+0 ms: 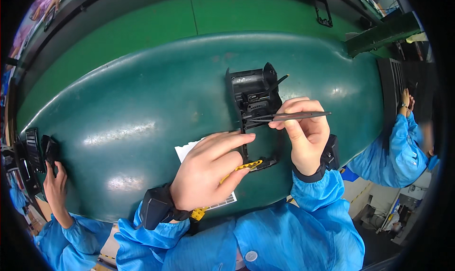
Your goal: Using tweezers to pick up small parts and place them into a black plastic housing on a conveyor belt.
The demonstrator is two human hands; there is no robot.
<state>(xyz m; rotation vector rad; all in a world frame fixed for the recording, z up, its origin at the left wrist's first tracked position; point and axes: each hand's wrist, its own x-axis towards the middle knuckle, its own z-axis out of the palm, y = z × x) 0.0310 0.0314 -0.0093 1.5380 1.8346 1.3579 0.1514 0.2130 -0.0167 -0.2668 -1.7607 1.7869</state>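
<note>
Left hand (206, 170): thumb and fingers closed on yellow tool (251, 165) | Black housing (247, 83): ahead of left hand, slightly right; long axis roughly fore-and-aft (right hand (308, 134) nearer) | Tweezers (305, 115): crosswise, tips leftward at housing's near end | Right hand: pinching tweezers

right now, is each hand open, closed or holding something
Left hand: closed, holding a yellow tool.
Right hand: closed, pinching black tweezers.

The left of the two hands (206, 171) hides part of a yellow tool (251, 165) and a white sheet (185, 151).
</note>
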